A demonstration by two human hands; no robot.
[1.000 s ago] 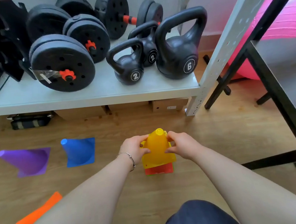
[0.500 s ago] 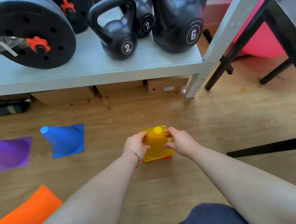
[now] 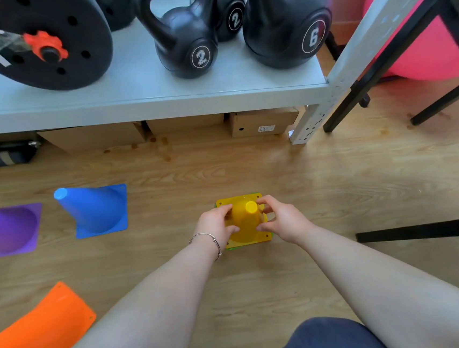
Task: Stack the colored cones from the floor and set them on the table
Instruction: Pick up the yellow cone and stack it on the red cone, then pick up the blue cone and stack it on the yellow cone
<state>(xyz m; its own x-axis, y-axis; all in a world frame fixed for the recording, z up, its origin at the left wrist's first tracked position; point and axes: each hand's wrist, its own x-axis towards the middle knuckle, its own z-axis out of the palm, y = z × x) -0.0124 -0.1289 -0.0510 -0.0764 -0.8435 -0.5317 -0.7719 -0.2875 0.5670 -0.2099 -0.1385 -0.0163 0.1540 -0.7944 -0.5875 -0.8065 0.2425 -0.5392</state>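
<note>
A yellow cone (image 3: pixel 248 222) stands upright on the wooden floor, on top of other cones; only a thin green edge (image 3: pixel 231 248) shows under its base. My left hand (image 3: pixel 218 225) and my right hand (image 3: pixel 282 220) hold the yellow cone from both sides. To the left, a blue cone (image 3: pixel 94 210) and a purple cone (image 3: pixel 6 230) stand on the floor. An orange cone (image 3: pixel 41 329) lies on its side at the lower left. The black table's frame (image 3: pixel 424 229) is at the right.
A grey shelf (image 3: pixel 142 98) right ahead carries black kettlebells (image 3: pixel 190 37) and weight plates (image 3: pixel 42 43), with cardboard boxes (image 3: pixel 264 121) beneath. A pink exercise ball (image 3: pixel 430 59) sits behind the table legs. My knee (image 3: pixel 320 342) is at the bottom.
The yellow cone has been pushed down onto the stack, hiding the red cone beneath. My view has moved closer and tilted down toward the floor.
</note>
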